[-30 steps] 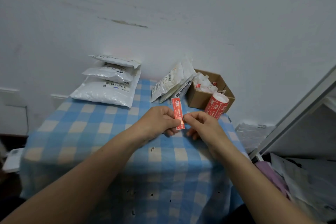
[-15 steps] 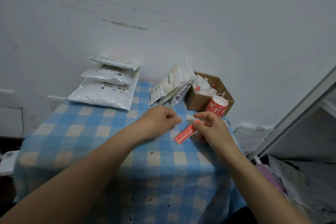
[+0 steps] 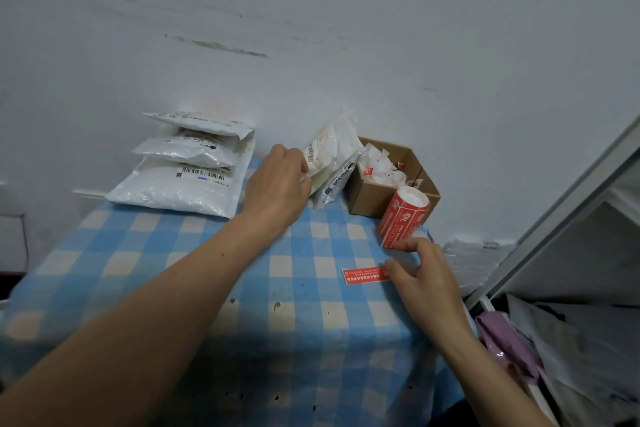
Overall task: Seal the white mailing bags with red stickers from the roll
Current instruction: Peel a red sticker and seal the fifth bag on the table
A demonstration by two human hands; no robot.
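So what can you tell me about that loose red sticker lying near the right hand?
The red sticker is a long, narrow strip that looks like paper, red with small white print. It is off the roll and lies flat, running left to right, on the blue checked cloth. The right hand holds its right end at the fingertips; nothing else touches it.

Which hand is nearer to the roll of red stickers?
Right. The right hand lies just in front of the roll, pinching a loose sticker; the left hand grips the leaning bags, farther left.
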